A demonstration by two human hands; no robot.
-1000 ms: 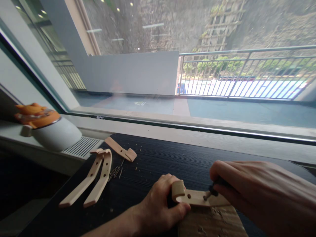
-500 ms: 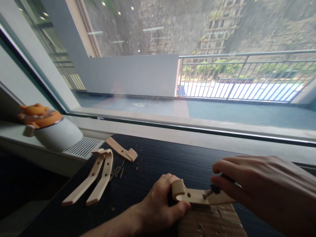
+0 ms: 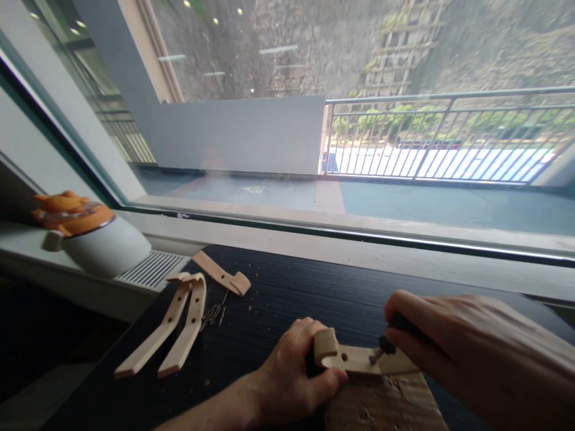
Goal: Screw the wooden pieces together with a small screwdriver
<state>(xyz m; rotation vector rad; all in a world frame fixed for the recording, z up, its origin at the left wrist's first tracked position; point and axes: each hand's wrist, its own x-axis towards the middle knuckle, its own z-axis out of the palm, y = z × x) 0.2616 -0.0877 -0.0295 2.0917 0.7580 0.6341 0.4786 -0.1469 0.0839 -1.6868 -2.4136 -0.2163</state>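
While the left hand gripped the curled end of a pale wooden hook-shaped strip, fingers wrapped and thumb pressed along its near edge, the right hand was closed around the dark handle of a small screwdriver, whose metal tip met the strip just right of a round hole in it. That strip lay between the two hands, resting on a scuffed brown block of wood directly beneath them, which sat on the black wood-grain counter. Well to the left of the left hand lay two more pale wooden hooks side by side, a third pale hook just beyond them, and a few small dark screws between. Farther left, on the sill, stood a white pot with an orange lid.
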